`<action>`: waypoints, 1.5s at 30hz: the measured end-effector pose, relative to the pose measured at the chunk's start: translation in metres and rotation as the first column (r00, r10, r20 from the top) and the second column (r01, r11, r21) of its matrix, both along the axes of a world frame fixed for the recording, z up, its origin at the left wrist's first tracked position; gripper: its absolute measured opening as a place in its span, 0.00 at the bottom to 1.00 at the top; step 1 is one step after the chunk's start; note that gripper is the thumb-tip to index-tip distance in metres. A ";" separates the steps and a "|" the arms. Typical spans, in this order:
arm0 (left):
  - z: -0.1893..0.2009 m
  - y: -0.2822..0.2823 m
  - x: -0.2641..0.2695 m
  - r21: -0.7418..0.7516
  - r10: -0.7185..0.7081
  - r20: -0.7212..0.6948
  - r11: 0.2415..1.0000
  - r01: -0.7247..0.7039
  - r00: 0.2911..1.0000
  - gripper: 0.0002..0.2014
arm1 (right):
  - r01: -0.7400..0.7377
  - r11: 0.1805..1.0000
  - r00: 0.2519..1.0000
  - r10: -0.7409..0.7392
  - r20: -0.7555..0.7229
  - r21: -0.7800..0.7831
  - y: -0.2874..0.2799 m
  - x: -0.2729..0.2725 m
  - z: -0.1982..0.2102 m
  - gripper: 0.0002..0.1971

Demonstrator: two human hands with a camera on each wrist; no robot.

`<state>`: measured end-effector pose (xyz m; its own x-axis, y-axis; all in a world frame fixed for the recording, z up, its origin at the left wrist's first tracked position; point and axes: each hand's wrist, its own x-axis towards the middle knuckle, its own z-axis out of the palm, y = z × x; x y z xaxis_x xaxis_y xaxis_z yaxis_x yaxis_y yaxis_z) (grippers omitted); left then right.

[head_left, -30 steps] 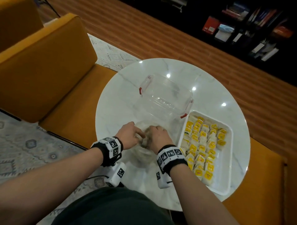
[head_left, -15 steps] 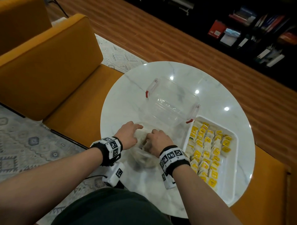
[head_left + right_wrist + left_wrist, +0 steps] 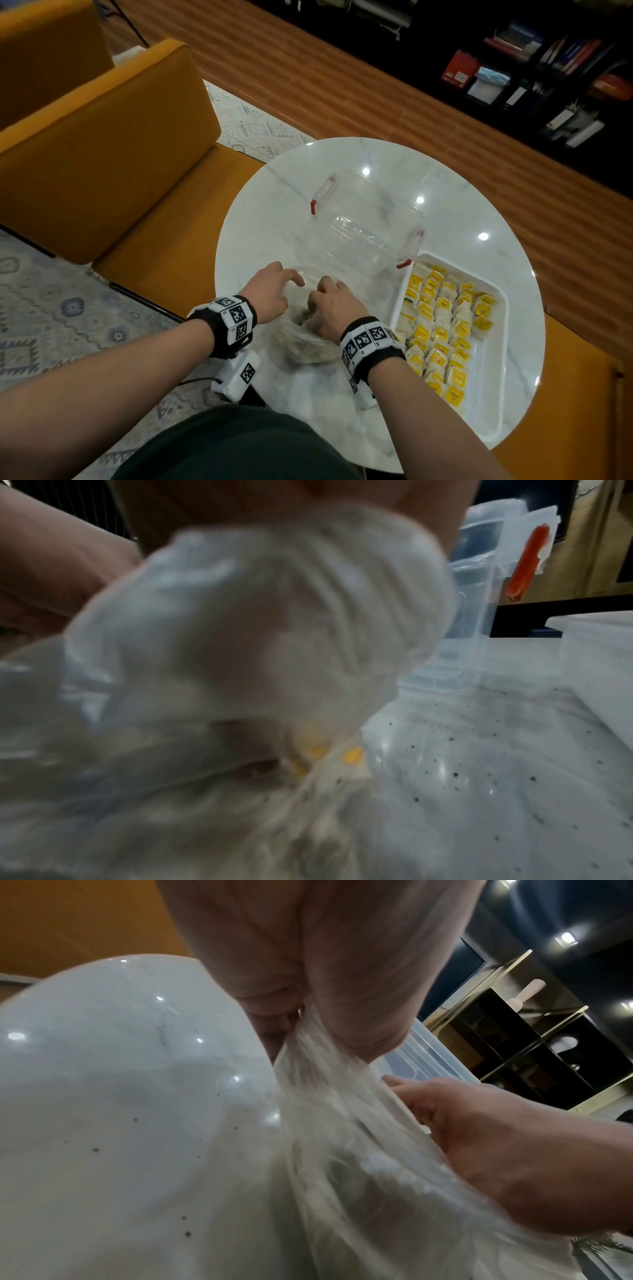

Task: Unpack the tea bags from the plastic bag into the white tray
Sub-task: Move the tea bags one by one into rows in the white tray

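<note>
Left hand (image 3: 270,294) pinches the plastic bag (image 3: 305,342) film; right hand (image 3: 334,308) grips the bag's bunched top. The bag rests on the table (image 3: 274,205). Clear container (image 3: 370,222) stands just beyond; white tray (image 3: 493,404) of tea bags (image 3: 442,318) lies right.

Head cam looks steeply down from above my operator's chest onto the round marble surface (image 3: 479,192), whole top in frame. Left wrist cam sits low, right against the plastic bag (image 3: 359,1150), facing along the hand across the surface. Right wrist cam is closer still, blurred by the bag, facing the clear container (image 3: 479,601). All three share bag, surface and container.
</note>
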<state>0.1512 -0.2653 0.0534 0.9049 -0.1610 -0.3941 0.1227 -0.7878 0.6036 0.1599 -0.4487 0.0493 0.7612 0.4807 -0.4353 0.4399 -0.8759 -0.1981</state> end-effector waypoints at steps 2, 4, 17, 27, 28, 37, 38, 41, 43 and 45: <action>0.000 0.002 -0.002 0.012 -0.012 0.006 1.000 0.012 1.000 0.20 | -0.038 0.999 0.999 0.038 0.000 -0.013 -0.002 0.000 0.002 0.13; 0.000 0.002 -0.003 0.023 -0.023 0.010 0.999 0.022 1.000 0.17 | -0.068 0.997 0.997 0.067 -0.023 -0.032 -0.003 0.001 0.005 0.13; -0.012 -0.001 -0.006 0.091 -0.082 -0.013 0.992 0.083 0.997 0.16 | 0.175 0.985 0.984 -0.175 -0.045 -0.015 -0.023 -0.007 0.017 0.14; -0.004 -0.002 -0.013 0.169 -0.145 0.337 0.981 0.092 0.930 0.14 | 0.613 0.648 0.786 -0.554 -0.273 0.451 -0.054 -0.020 0.041 0.15; -0.001 -0.005 -0.012 0.148 -0.179 0.393 0.980 0.130 0.902 0.11 | 0.623 0.640 0.780 -0.554 -0.292 0.450 -0.056 -0.023 0.044 0.14; -0.020 -0.041 -0.009 0.262 -0.378 -0.065 0.887 0.381 0.924 0.15 | 0.614 0.683 0.786 -0.574 -0.229 0.395 -0.071 -0.050 0.047 0.15; -0.021 -0.043 -0.009 0.285 -0.376 -0.074 0.879 0.381 0.924 0.15 | 0.609 0.694 0.790 -0.572 -0.220 0.384 -0.074 -0.052 0.047 0.16; -0.021 -0.047 -0.006 0.313 -0.378 -0.082 0.869 0.384 0.922 0.13 | 0.592 0.712 0.803 -0.563 -0.198 0.378 -0.079 -0.058 0.050 0.15; -0.019 -0.048 -0.006 0.324 -0.386 -0.074 0.863 0.389 0.919 0.11 | 0.584 0.716 0.808 -0.557 -0.192 0.382 -0.081 -0.061 0.052 0.13; -0.014 -0.047 -0.004 0.294 -0.373 -0.026 0.884 0.363 0.928 0.12 | 0.585 0.717 0.808 -0.555 -0.196 0.380 -0.082 -0.063 0.055 0.12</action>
<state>0.1468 -0.3121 0.0391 0.8152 -0.3683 -0.4470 -0.2250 -0.9125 0.3416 0.0972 -0.5303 0.1038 0.9270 0.1056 -0.3598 -0.1425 -0.7883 -0.5985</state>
